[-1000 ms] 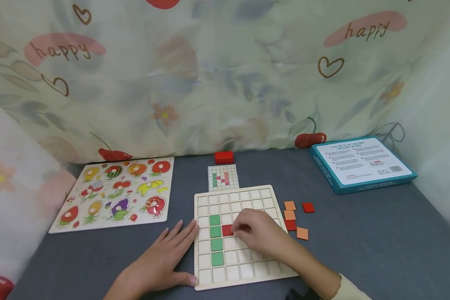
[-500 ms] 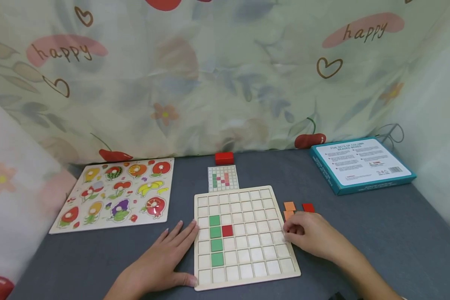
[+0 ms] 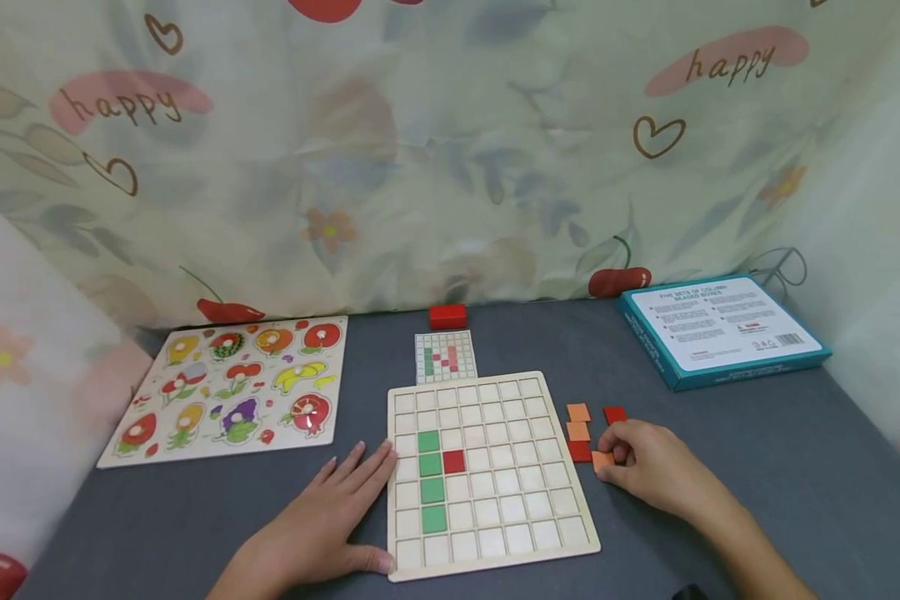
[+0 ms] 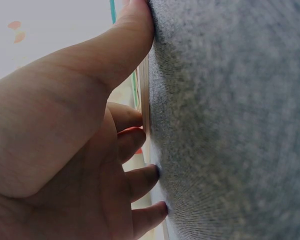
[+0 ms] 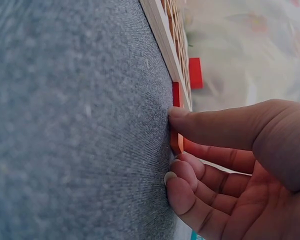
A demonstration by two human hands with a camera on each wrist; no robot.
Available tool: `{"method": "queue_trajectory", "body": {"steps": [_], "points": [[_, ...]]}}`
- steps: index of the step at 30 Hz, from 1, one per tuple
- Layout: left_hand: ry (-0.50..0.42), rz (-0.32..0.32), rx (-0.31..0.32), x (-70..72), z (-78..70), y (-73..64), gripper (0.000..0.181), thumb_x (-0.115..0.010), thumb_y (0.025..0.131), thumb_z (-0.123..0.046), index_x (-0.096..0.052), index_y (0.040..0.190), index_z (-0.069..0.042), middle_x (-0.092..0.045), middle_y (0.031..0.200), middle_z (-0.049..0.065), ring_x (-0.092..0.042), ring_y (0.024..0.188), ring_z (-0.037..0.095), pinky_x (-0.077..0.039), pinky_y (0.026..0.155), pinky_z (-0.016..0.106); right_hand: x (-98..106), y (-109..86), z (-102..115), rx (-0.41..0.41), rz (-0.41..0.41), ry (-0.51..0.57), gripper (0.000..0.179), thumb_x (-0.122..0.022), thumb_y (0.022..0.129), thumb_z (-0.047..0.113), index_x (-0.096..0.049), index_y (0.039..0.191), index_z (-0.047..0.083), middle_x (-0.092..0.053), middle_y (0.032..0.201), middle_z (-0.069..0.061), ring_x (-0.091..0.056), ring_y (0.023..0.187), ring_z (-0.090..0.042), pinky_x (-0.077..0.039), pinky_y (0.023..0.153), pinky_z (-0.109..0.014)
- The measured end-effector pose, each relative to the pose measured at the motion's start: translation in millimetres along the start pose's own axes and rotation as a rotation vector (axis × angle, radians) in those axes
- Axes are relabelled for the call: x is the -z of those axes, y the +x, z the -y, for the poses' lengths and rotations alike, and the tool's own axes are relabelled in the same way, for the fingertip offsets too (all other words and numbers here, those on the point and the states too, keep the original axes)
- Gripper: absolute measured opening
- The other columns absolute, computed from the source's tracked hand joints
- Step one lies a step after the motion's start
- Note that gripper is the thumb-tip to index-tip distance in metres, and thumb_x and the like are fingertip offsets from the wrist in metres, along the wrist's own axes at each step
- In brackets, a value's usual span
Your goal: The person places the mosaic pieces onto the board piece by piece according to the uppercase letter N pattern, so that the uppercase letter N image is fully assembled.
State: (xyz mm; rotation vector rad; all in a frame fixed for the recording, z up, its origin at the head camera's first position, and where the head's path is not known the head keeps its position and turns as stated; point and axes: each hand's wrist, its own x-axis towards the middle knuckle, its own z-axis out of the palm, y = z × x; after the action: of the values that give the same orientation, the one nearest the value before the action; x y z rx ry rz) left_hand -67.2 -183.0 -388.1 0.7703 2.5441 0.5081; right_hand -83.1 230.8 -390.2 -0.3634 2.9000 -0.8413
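Observation:
My right hand is at an orange square tile lying right of the wooden grid board. Thumb and index finger pinch the tile's sides, and the right wrist view shows this orange tile between them. With fingers spread, my left hand rests along the board's left edge, fingertips and thumb touching it. A column of several green tiles fills squares on the board, and a red tile sits right of the second one. A small pattern card lies just behind the board.
Two more orange tiles and a red tile lie by the board's right edge, another red tile beyond. A red block stands behind the card. A fruit puzzle board lies left, a teal box back right.
My right hand has moved right from the board to the orange tile, leaving the red tile in its square. The left hand has stayed in place.

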Motion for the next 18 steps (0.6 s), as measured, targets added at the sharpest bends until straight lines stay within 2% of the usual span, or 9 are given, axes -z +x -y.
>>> {"method": "queue_trajectory", "body": {"steps": [8,18], "points": [[0.001,0.003,0.007,-1.6,0.5,0.5,0.115,-0.061,0.075,-0.079,-0.019,0.162,-0.016,-0.014,0.167,0.001,-0.008,0.151,0.037,-0.015,0.111,0.069,0.5,2.0,-1.6,-0.003,0.021,0.007,0.019,-0.084,0.08,0.016,-0.067,0.087,0.014,-0.051,0.077,0.003,-0.047,0.068,-0.013,-0.041,0.06,-0.029],[0.01,0.001,0.012,-3.2,1.3,1.3,0.115,-0.061,0.075,-0.079,-0.019,0.162,-0.016,-0.014,0.167,0.001,-0.008,0.151,0.037,-0.015,0.112,0.069,-2.0,7.2,3.2,0.083,-0.015,0.014,0.025,-0.085,0.082,0.016,-0.073,0.104,0.016,-0.049,0.078,0.004,-0.045,0.066,-0.009,-0.039,0.057,-0.026]]}}
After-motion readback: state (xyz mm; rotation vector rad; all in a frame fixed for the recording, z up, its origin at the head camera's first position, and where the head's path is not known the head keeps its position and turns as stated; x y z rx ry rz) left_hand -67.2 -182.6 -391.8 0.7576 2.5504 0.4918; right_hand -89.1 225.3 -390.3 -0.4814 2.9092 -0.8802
